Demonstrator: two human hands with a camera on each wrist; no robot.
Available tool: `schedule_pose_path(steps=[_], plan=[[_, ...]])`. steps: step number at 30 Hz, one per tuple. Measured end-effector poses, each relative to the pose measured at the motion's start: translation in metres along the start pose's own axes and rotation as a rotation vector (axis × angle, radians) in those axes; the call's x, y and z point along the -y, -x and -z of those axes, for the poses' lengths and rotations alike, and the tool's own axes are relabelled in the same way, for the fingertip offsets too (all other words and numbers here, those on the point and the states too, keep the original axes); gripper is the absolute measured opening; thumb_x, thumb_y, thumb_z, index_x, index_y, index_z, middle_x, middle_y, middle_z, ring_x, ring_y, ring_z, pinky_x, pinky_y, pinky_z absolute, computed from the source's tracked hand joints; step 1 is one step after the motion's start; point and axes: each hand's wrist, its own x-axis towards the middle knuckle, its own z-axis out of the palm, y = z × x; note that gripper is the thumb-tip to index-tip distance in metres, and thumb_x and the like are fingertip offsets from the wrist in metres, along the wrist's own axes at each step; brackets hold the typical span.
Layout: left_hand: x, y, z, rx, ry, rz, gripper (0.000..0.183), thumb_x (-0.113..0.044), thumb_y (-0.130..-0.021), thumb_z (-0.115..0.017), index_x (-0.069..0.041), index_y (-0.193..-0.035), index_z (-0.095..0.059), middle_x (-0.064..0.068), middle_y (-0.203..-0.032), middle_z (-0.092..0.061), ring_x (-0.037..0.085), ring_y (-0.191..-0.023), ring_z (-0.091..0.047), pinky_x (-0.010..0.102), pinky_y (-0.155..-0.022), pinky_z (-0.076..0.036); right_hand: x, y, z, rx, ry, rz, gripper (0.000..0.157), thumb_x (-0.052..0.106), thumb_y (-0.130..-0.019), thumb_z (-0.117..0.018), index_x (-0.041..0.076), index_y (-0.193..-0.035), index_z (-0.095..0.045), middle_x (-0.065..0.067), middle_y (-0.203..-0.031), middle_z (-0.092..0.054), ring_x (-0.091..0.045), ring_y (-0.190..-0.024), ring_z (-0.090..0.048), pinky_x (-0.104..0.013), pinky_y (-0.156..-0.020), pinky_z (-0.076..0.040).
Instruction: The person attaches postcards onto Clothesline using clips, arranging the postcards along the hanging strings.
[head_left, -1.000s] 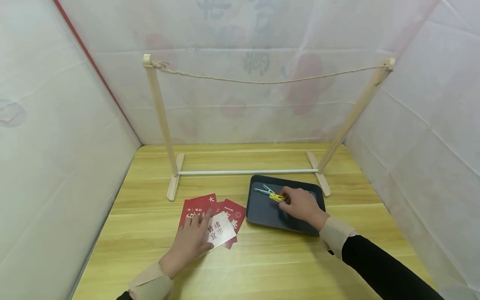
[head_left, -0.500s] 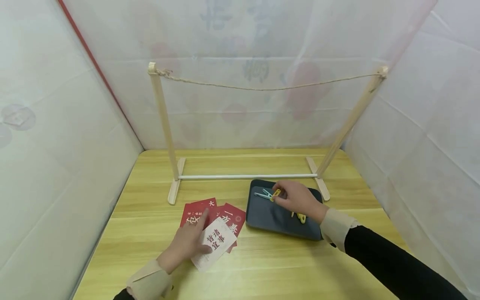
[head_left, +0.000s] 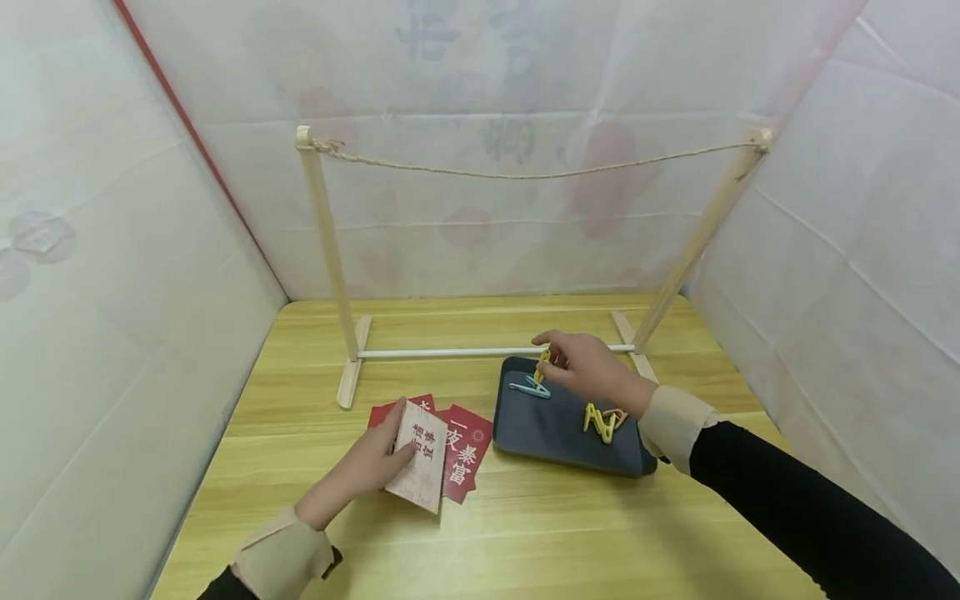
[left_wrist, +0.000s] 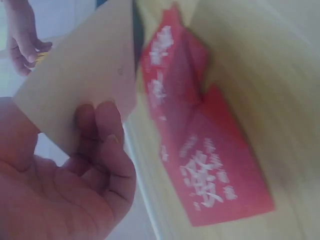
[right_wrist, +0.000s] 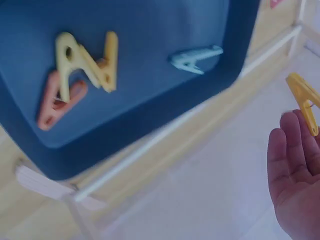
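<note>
My left hand (head_left: 363, 465) pinches a pale card (head_left: 422, 467) with dark red characters, tilted up off the table. In the left wrist view its blank back faces the camera. Under and beside it lie several red cards (head_left: 470, 437) with white characters, overlapping. My right hand (head_left: 600, 371) holds a yellow clothespin (head_left: 542, 365) over the far left part of a dark tray (head_left: 551, 437). A light blue clothespin (head_left: 529, 389) lies in the tray below that hand. Toward the tray's right end are yellow clothespins (right_wrist: 82, 62) and an orange clothespin (right_wrist: 54, 105), touching each other.
Behind the cards and tray stands a wooden frame with a left post (head_left: 326, 242) and a right post (head_left: 701, 233). A slack twine (head_left: 517, 176) runs between their tops. A white rod (head_left: 450, 353) joins the feet. White sheets (head_left: 465, 258) enclose the table.
My left hand has gone from resting on the cards to lifting the pale card and tilting it. My right hand has raised the yellow clothespin and moved it slightly away from me.
</note>
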Motion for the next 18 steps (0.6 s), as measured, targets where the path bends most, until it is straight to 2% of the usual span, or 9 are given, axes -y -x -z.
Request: schedule_pose_path(steps=[3,4,7,9,11,15,18], plan=[[-0.008,-0.008,0.006,0.005,0.127,-0.018,0.082,-0.011,-0.099,-0.059,0.005,-0.157,-0.003,0.018,-0.116,-0.068,0.012,-0.079,-0.068,0.025,-0.069,-0.057,0.006,-0.009,0.012,-0.029,0.026,0.015,0.035,0.035,-0.098,-0.063,0.016,-0.127,-0.062,0.008,-0.092,-0.066,-0.005,-0.077,-0.06,-0.03,-0.068,-0.053],[-0.012,-0.011,0.009,0.001,0.169,-0.015,0.084,-0.012,-0.099,-0.059,0.002,-0.158,-0.001,0.018,-0.115,-0.068,0.014,-0.079,-0.068,0.026,-0.069,-0.057,0.009,-0.013,0.016,-0.034,0.028,0.025,0.035,0.036,-0.098,-0.064,0.016,-0.127,-0.062,0.007,-0.094,-0.066,-0.006,-0.078,-0.06,-0.031,-0.069,-0.053],[-0.023,-0.018,0.018,-0.023,0.257,-0.007,0.087,-0.018,-0.099,-0.062,-0.004,-0.159,-0.001,0.013,-0.094,-0.071,0.015,-0.068,-0.062,0.027,-0.061,-0.055,0.021,-0.026,0.032,-0.033,0.039,0.044,0.044,0.039,-0.097,-0.064,0.015,-0.134,-0.06,0.003,-0.1,-0.067,-0.009,-0.082,-0.063,-0.033,-0.07,-0.054],[-0.03,-0.022,0.024,-0.048,0.295,-0.006,0.083,-0.021,-0.098,-0.064,-0.007,-0.159,-0.01,0.009,-0.086,-0.068,0.015,-0.062,-0.055,0.028,-0.055,-0.051,0.028,-0.035,0.042,-0.033,0.033,0.053,0.048,0.039,-0.097,-0.064,0.015,-0.138,-0.057,0.0,-0.106,-0.068,-0.012,-0.087,-0.064,-0.035,-0.073,-0.055],[-0.035,-0.026,0.029,-0.068,0.335,-0.033,0.072,-0.021,-0.098,-0.064,-0.005,-0.154,-0.022,0.011,-0.082,-0.065,0.014,-0.057,-0.048,0.026,-0.05,-0.046,0.037,-0.043,0.052,-0.038,0.02,0.062,0.049,0.036,-0.096,-0.066,0.015,-0.139,-0.057,-0.002,-0.111,-0.068,-0.015,-0.092,-0.065,-0.038,-0.077,-0.056],[-0.039,-0.038,0.035,-0.078,0.468,-0.098,0.041,-0.016,-0.102,-0.057,0.0,-0.136,-0.04,0.021,-0.105,-0.069,0.016,-0.07,-0.062,0.027,-0.06,-0.054,0.053,-0.06,0.071,-0.076,-0.011,0.101,0.041,0.03,-0.095,-0.069,0.014,-0.132,-0.061,-0.003,-0.117,-0.068,-0.018,-0.099,-0.067,-0.04,-0.081,-0.057],[-0.043,-0.045,0.04,-0.1,0.544,-0.118,0.035,-0.013,-0.104,-0.051,-0.001,-0.136,-0.041,0.024,-0.12,-0.066,0.022,-0.091,-0.069,0.034,-0.075,-0.06,0.066,-0.071,0.086,-0.104,-0.032,0.137,0.039,0.026,-0.095,-0.069,0.014,-0.132,-0.061,-0.004,-0.119,-0.067,-0.019,-0.102,-0.067,-0.04,-0.083,-0.057]])
